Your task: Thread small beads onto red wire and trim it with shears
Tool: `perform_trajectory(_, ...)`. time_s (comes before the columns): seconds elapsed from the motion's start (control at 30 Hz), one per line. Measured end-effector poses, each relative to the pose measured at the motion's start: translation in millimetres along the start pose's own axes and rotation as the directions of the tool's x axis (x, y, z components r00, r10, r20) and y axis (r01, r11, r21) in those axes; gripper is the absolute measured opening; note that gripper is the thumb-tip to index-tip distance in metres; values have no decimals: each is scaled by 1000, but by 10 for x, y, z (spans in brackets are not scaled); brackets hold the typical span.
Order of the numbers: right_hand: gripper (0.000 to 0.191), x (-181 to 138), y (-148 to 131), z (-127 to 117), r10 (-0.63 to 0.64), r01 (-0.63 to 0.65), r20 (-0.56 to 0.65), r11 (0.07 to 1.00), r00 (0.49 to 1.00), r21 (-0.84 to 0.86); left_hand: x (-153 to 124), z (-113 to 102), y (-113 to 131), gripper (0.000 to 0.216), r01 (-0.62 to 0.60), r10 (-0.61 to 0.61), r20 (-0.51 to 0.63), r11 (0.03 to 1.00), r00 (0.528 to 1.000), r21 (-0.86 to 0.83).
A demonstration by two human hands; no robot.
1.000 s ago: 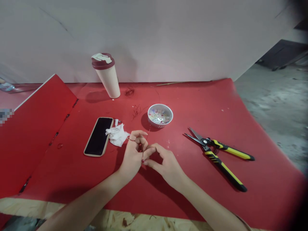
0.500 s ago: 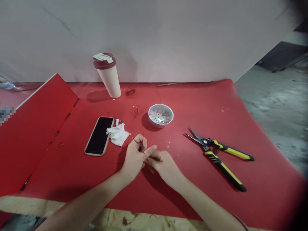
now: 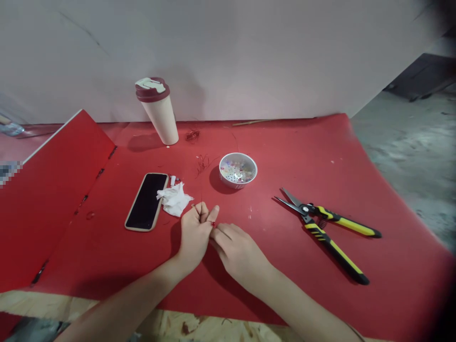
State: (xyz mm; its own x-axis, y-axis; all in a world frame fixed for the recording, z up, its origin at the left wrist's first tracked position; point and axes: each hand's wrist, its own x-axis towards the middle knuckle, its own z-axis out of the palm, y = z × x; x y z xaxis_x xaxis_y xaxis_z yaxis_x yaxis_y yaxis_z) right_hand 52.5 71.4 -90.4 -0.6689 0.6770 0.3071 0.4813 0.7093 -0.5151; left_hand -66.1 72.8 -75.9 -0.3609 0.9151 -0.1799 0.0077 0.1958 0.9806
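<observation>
My left hand (image 3: 195,233) is closed, its fingers curled in and its thumb pointing up. A thin red string (image 3: 202,192) rises from its fingers. A small red bead (image 3: 213,223) shows beside the left thumb, between the two hands. Close against it, my right hand (image 3: 239,248) is closed with its fingertips pinched together; what they grip is hidden. Beyond the hands stands a small white perforated bowl (image 3: 238,183) holding many pale, colourful beads. Loose tangles of red string (image 3: 203,164) lie left of the bowl.
Left of my hands lie a phone (image 3: 147,202) and a crumpled white tissue (image 3: 175,199). Yellow-black shears (image 3: 320,228) rest open at the right. A lidded cup (image 3: 160,116) stands near the back wall. A red hinged board (image 3: 57,190) slants at the left.
My hands have drawn slightly apart, with the left shifting left and its thumb now raised. My right hand has turned so its back faces up. The red bead sits higher, by the left thumb.
</observation>
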Motion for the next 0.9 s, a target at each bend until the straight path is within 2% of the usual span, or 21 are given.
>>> perform_trajectory(0.1,18,31,1,-147,73,-69,-36,991,997,115,16,4,4,46,82,-74,89,992,993,-96)
perform_trajectory(0.17,16,48,29,-243,220,-186,-119,951,968,248,28,12,8,46,158,-137,169,980,976,-117)
perform_trajectory(0.23,11,56,78,-294,367,-281,-146,867,919,410,34,26,16,46,233,-207,220,967,953,-100)
perform_trajectory(0.3,13,58,133,-300,427,-325,-43,747,903,580,28,41,26,43,288,-259,258,954,931,-83)
perform_trajectory(0.37,18,59,176,-280,402,-365,127,599,907,713,9,49,34,40,303,-272,288,951,918,-69)
perform_trajectory(0.43,20,62,194,-261,365,-395,234,471,901,789,-15,45,41,37,278,-251,316,959,915,-45)
perform_trajectory(0.6,30,69,165,-261,317,-374,288,258,904,891,-51,12,56,37,232,-204,368,972,907,-32)
perform_trajectory(0.7,50,71,143,-255,342,-391,318,170,884,905,-56,-2,71,26,229,-198,424,973,884,-21)
perform_trajectory(0.77,62,73,134,-247,367,-420,346,143,864,896,-55,-13,84,27,214,-189,470,977,862,1)
perform_trajectory(0.9,78,74,134,-246,293,-442,404,75,867,894,-44,-43,105,29,192,-173,496,981,851,13)
